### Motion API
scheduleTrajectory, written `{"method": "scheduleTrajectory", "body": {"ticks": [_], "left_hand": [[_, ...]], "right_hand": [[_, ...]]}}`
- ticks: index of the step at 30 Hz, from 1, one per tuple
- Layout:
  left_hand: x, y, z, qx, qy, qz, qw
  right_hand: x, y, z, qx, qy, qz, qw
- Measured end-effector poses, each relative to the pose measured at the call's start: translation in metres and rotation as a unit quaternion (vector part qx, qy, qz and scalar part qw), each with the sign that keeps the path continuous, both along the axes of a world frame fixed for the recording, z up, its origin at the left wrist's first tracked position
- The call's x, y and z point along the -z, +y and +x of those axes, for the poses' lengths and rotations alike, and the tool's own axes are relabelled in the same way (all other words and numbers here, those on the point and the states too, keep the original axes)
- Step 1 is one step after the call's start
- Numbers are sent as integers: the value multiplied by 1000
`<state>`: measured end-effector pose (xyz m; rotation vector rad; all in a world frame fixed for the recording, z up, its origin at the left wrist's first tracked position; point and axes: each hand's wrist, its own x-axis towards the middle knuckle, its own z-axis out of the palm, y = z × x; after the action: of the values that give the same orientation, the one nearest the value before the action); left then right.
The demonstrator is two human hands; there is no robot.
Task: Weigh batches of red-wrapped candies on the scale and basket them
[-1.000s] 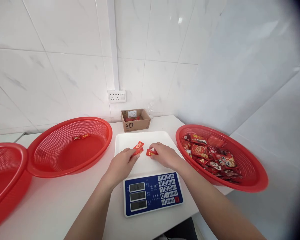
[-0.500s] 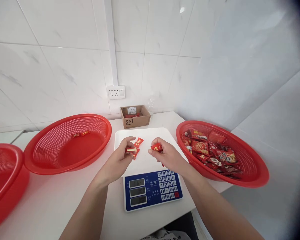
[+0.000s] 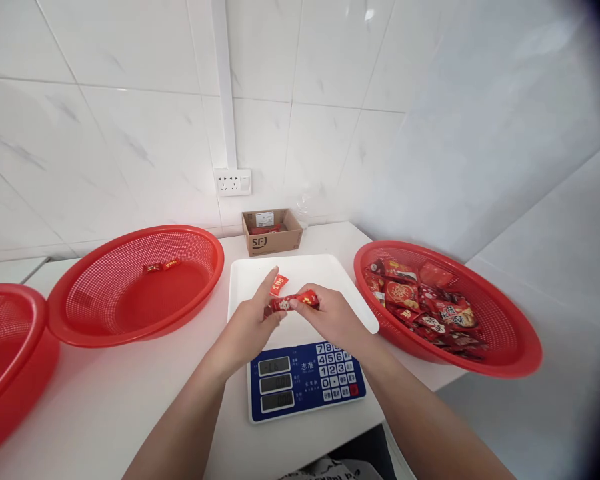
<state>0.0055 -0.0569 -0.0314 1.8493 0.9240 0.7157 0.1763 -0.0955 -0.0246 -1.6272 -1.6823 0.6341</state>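
Fingers of the right hand (image 3: 339,316) are clamped on small red packets (image 3: 283,304), the thumb pressed along the near side. From the head view, the left hand (image 3: 243,327) comes in at the packets' other end, its thumb and forefinger spread well apart; the rest of its fingers are hidden, so I can't tell whether it grips anything. The packets bridge the gap between the two hands, over the white pan (image 3: 325,270) of a scale. Just beyond the left forefinger, another red packet (image 3: 279,285) shows, partly covered by the held ones.

Nearest the person is the scale's blue panel (image 3: 307,390), with three little screens (image 3: 275,383) on one side and number keys (image 3: 335,373) on the other; the right forearm passes close by the keys.

On the person's right, a red basket (image 3: 513,333) carries a pile of mixed wrapped snacks (image 3: 420,303). Over to the left, a second basket (image 3: 135,310) has two small wrapped pieces (image 3: 161,266) inside, and a third (image 3: 15,373) is cut off by the view's edge. Behind the scale, a cardboard box (image 3: 275,244) stands on the white bench (image 3: 105,413), red wrappers (image 3: 267,229) showing inside it.
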Motion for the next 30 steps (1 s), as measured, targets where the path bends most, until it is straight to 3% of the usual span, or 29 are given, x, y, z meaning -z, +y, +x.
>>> {"method": "scheduleTrajectory", "body": {"ticks": [2,4,6,9,15,20,30], "left_hand": [[2,6,-2,-76,31,69,994],[5,10,-4,-108,57,122,985],[8,13,-6,-80,76,148,983],[11,13,-7,-21,106,155,982],[11,11,-2,18,181,158,971],[9,9,0,27,229,180,956],[6,1,6,46,214,144,965]], "right_hand": [[7,7,5,68,-103,-15,992],[13,13,11,103,-188,-52,975],[17,17,17,118,-230,-83,963],[17,16,21,113,-230,-71,964],[12,18,12,-1,-246,-43,968],[15,31,5,-2,-272,-49,961],[19,43,-2,28,-317,-64,946]]}}
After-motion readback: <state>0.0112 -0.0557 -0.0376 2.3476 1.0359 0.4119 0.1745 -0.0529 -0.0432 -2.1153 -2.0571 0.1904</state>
